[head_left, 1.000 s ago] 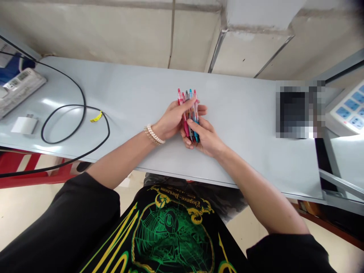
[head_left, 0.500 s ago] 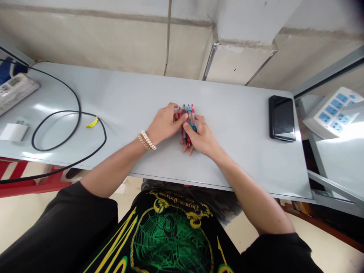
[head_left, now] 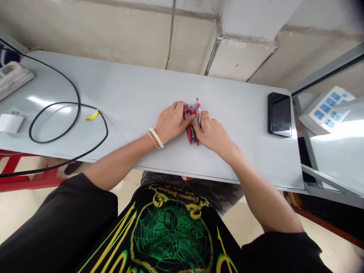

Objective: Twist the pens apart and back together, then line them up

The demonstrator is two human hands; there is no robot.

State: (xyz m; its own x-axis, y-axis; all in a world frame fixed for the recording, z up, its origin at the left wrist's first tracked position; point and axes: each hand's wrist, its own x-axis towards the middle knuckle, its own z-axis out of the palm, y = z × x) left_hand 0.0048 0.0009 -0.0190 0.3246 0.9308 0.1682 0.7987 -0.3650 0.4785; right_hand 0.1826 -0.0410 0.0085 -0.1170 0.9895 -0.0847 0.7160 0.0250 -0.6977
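Several pens (head_left: 190, 132), red, grey and black ones among them, stand out side by side between my two hands over the grey table. My left hand (head_left: 172, 120), with beaded bracelets at the wrist, closes round the pens from the left, its thumb across them. From the right, my right hand (head_left: 212, 132) presses its thumb and curled fingers on the bunch. A clear pen with a red tip (head_left: 198, 104) and a bit of blue sticks up at the right side, beside my right fingers. Some fingertips are hidden behind the pens.
A black cable (head_left: 106, 127) with a yellow tag (head_left: 92, 115) loops over the left of the table (head_left: 127, 87). A white charger (head_left: 11, 123) and a power strip (head_left: 15, 79) lie far left. A black device (head_left: 280, 114) lies right, near a white socket block (head_left: 327, 110).
The fingers seen below the pens have gone from there. The clear pen now sticks up apart from the others at the right. The view has shifted slightly.
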